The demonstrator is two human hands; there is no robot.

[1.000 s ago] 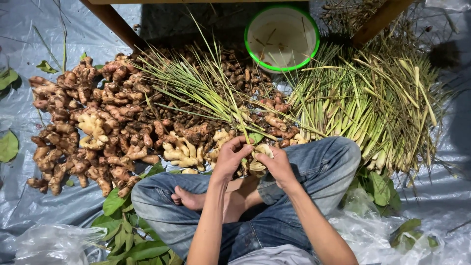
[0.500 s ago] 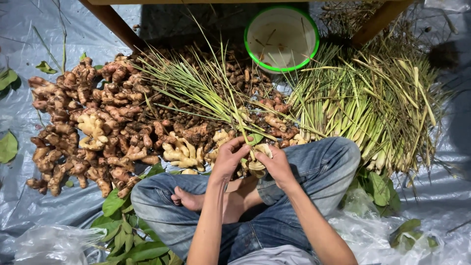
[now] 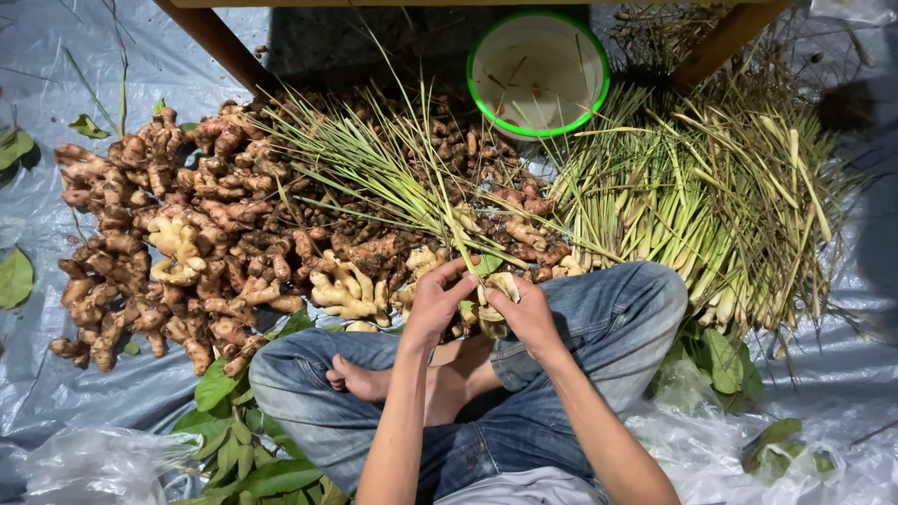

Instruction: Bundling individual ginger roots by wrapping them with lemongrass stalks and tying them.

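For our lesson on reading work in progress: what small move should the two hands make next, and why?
Probably pull the loose pale husk off the stalk bundle. Both the left hand and right hand already pinch its base end, where that piece curls free between them.

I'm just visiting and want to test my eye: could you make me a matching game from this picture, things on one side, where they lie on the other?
Things:
1. ginger root pile
2. bowl with green rim
3. lemongrass stalk heap
4. loose green leaves

Places:
A. top centre, beside a wooden leg
B. person's right side
C. person's left side
D. by the person's left knee, near the bottom edge

Pairs: 1-C, 2-A, 3-B, 4-D
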